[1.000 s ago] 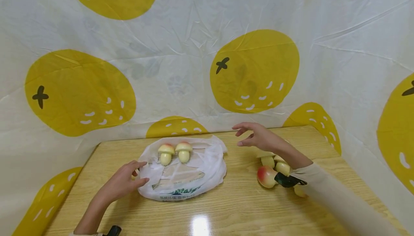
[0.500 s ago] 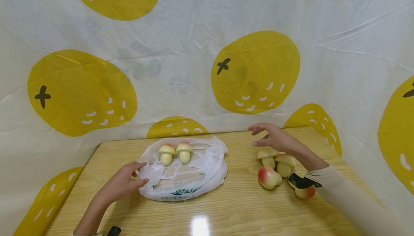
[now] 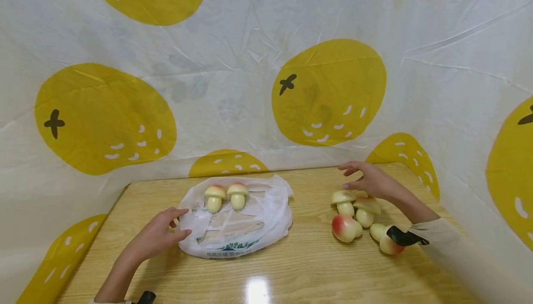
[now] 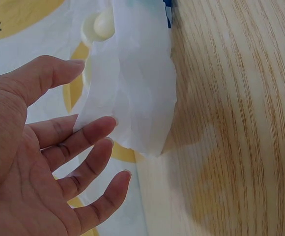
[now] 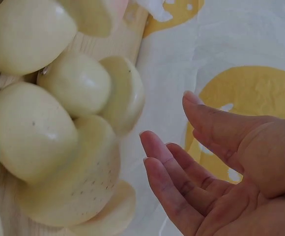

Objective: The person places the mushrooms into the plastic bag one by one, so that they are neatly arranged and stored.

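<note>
Currently, two mushrooms on bag, five others on table, one partly hidden by black strap; left hand, right hand: fingers apart.

Head view is shot from above the near side of the table, faced forward and down, far enough back for the left hand, right hand and patterned cloth all to be framed. Left wrist view is taken close up, rolled sideways with table at frame right; left hand and left end of the white bag are shared with head. Right wrist view, also close, is rolled the opposite way; right hand and mushroom-shaped pieces are shared with head.
</note>
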A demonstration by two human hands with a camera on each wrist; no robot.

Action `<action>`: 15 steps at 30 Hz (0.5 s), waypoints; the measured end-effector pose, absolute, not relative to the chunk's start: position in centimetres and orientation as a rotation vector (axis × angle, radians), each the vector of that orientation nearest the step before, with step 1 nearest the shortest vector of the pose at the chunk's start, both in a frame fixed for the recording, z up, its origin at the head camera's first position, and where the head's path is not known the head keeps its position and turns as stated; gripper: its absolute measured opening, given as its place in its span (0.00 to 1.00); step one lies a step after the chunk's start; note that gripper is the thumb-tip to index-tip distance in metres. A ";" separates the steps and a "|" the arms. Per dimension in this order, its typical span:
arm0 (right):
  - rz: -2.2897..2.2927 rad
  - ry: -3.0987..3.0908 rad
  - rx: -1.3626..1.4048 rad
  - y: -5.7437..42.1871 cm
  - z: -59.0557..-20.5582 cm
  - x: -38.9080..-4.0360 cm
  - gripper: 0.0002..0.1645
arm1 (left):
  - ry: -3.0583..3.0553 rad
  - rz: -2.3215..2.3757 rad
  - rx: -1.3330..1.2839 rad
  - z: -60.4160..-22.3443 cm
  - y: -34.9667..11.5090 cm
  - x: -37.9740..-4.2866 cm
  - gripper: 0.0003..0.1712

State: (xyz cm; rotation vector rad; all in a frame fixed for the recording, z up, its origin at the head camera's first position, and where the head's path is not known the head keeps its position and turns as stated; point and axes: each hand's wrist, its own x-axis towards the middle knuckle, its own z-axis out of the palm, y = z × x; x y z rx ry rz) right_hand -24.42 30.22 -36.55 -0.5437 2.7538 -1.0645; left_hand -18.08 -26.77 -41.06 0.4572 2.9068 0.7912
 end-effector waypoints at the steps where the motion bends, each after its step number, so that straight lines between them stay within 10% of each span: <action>1: -1.066 2.760 -0.546 30.4 -36.7 -24.4 0.34 | 2.906 0.792 0.456 -41.1 -26.8 -18.1 0.36; 15: -0.984 2.842 -0.515 32.8 -37.6 -24.1 0.34 | 2.903 0.797 0.459 -41.0 -26.6 -18.0 0.36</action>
